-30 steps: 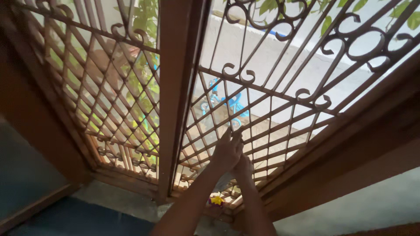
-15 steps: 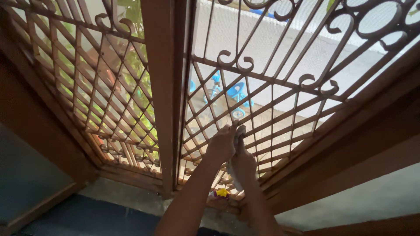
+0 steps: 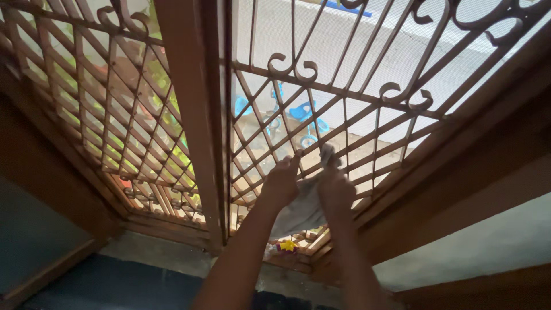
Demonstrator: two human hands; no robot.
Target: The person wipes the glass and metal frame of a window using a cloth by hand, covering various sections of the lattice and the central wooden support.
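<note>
Two bare forearms reach up from the bottom edge, and between them a small yellow and purple object [image 3: 286,246] lies on the wooden sill. The left hand [image 3: 280,185] and right hand [image 3: 336,186] are each closed on a pale grey cloth [image 3: 301,211], which hangs between them against the brown lattice window grille [image 3: 367,129]. Beyond the bars stands a blue tricycle [image 3: 301,117], with green leaves [image 3: 172,123] off to the left.

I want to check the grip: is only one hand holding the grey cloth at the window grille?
No, both the left hand and the right hand hold the grey cloth against the grille.
</note>
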